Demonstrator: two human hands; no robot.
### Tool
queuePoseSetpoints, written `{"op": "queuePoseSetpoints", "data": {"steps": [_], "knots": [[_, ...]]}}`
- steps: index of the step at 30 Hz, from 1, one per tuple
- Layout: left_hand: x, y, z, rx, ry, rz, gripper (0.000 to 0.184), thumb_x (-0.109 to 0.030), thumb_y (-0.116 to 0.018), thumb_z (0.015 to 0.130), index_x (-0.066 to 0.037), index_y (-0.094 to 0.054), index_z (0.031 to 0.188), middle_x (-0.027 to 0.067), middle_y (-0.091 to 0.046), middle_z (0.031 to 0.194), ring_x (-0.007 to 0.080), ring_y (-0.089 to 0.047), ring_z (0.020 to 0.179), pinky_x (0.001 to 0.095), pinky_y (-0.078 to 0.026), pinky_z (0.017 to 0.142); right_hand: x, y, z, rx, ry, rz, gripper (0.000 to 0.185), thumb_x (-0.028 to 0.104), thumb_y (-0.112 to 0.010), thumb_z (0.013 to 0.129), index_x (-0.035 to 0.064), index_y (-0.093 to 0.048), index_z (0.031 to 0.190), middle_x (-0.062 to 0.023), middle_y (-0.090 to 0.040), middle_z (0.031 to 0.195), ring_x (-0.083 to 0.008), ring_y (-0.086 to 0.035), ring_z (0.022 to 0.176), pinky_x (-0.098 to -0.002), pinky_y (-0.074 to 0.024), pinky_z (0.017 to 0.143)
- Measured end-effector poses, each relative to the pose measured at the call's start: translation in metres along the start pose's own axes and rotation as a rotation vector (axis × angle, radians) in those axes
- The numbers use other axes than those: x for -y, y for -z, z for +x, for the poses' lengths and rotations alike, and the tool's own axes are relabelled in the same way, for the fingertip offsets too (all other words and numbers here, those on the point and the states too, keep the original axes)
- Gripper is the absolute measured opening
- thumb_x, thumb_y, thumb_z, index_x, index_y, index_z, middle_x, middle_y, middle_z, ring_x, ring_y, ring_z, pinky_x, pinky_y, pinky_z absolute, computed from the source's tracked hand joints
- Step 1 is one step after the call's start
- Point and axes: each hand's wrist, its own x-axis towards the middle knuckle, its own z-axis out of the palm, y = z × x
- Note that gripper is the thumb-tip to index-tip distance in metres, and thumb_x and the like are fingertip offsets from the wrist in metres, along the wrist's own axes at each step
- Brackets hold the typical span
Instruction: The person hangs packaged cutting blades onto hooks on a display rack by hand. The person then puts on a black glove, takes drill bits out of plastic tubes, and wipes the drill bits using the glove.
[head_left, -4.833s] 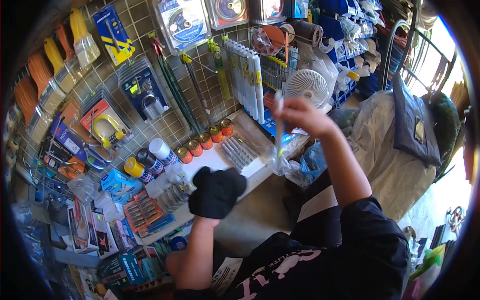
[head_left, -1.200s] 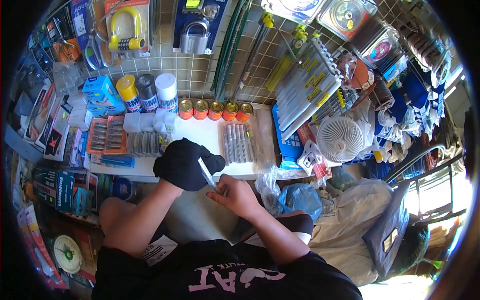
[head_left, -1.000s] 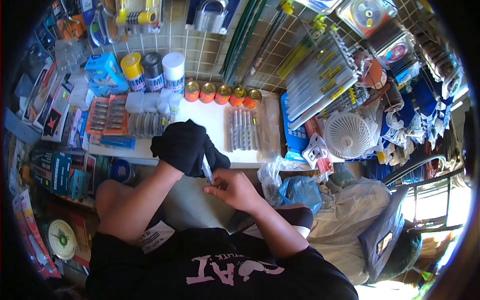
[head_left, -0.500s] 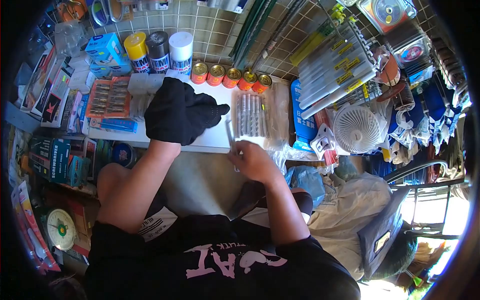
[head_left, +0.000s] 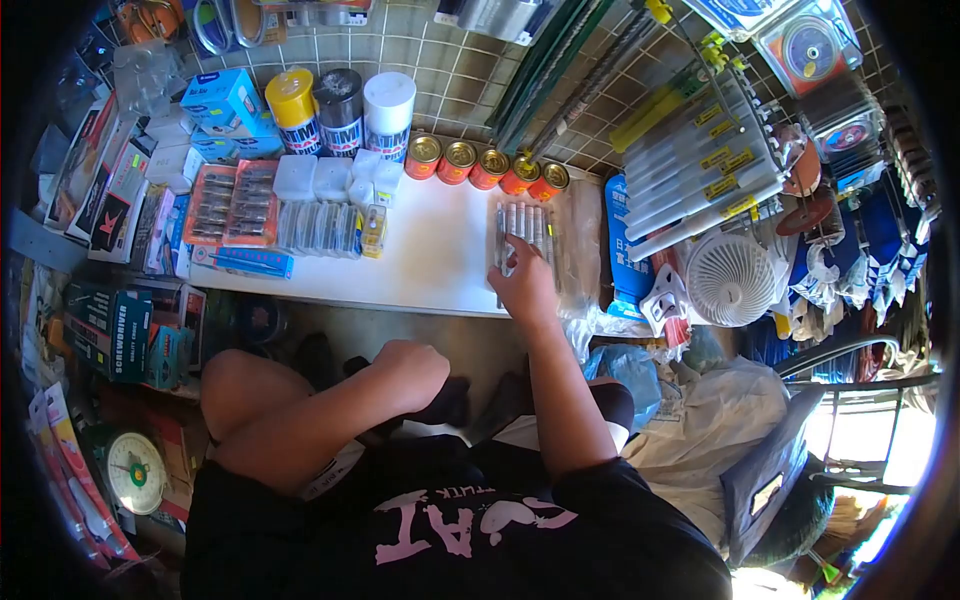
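My right hand (head_left: pixel 524 287) is over the left edge of a row of silver drill bits (head_left: pixel 528 226) lying side by side on the white tabletop (head_left: pixel 430 265). Its fingers are closed on a drill bit (head_left: pixel 501 226) at the left end of that row. My left hand (head_left: pixel 412 372) is in a fist above my lap, below the table's front edge. Dark cloth (head_left: pixel 447 402) shows beside and under this fist; most of it is hidden by the hand and shadow.
Small red tins (head_left: pixel 489 169) and spray cans (head_left: pixel 389 112) line the back. Packs of bits (head_left: pixel 233 203) and plastic cases (head_left: pixel 320 229) sit at left. Clear plastic wrap (head_left: pixel 578 240), a blue package (head_left: pixel 627 245) and a white fan (head_left: pixel 730 278) are at right.
My left hand has drawn back from the table toward my lap, taking the black cloth off the tabletop. My right hand has moved up with the drill bit to the row.
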Motion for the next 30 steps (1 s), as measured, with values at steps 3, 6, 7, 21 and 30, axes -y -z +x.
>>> {"op": "queuePoseSetpoints", "data": {"steps": [3, 6, 7, 21, 30], "knots": [[0.007, 0.004, -0.003, -0.069, -0.022, -0.037, 0.012, -0.013, -0.064, 0.085, -0.006, -0.071, 0.09, 0.0163, -0.071, 0.091, 0.0369, -0.069, 0.09, 0.0465, -0.055, 0.079, 0.005, -0.011, 0.007, 0.014, -0.064, 0.015, 0.062, 0.014, -0.076, 0.073, 0.0102, -0.06, 0.133, -0.013, -0.064, 0.081, -0.0309, -0.065, 0.075, -0.0426, -0.0526, 0.07], [0.012, 0.012, -0.005, -0.258, -0.031, -0.178, 0.014, -0.013, -0.066, 0.085, -0.004, -0.067, 0.096, 0.0166, -0.068, 0.094, 0.0385, -0.067, 0.09, 0.0487, -0.053, 0.078, 0.01, -0.018, 0.009, 0.003, -0.088, -0.005, 0.056, 0.016, -0.078, 0.075, 0.0148, -0.064, 0.129, -0.0112, -0.063, 0.076, -0.0309, -0.064, 0.07, -0.0426, -0.0515, 0.066], [0.011, 0.026, -0.011, -0.336, -0.025, -0.239, 0.016, -0.014, -0.066, 0.086, -0.003, -0.065, 0.098, 0.0169, -0.067, 0.094, 0.0392, -0.066, 0.09, 0.0491, -0.053, 0.077, 0.011, -0.019, 0.007, 0.022, -0.083, -0.019, 0.05, 0.018, -0.077, 0.077, 0.0139, -0.065, 0.126, -0.0145, -0.065, 0.084, -0.0341, -0.065, 0.076, -0.0442, -0.0522, 0.07], [0.01, 0.077, 0.009, -1.314, -0.331, -1.141, 0.024, -0.006, -0.066, 0.093, 0.002, -0.06, 0.115, 0.0104, -0.066, 0.101, 0.015, -0.063, 0.093, 0.0318, -0.051, 0.084, 0.029, 0.051, -0.035, 0.532, -0.111, 1.297, 0.053, 0.026, -0.066, 0.098, 0.0063, -0.048, 0.143, -0.009, -0.062, 0.121, -0.0187, -0.064, 0.106, -0.029, -0.05, 0.094], [0.051, -0.025, 0.113, -1.228, -0.097, -0.646, 0.075, -0.012, -0.072, 0.083, -0.002, -0.036, 0.147, 0.0257, -0.055, 0.132, 0.0403, -0.056, 0.123, 0.0449, -0.046, 0.103, 0.022, -0.001, -0.061, 0.308, 0.401, 0.327, 0.074, 0.024, -0.076, 0.084, -0.0093, -0.043, 0.142, -0.0333, -0.047, 0.143, -0.0421, -0.053, 0.13, -0.0444, -0.0422, 0.11]]}}
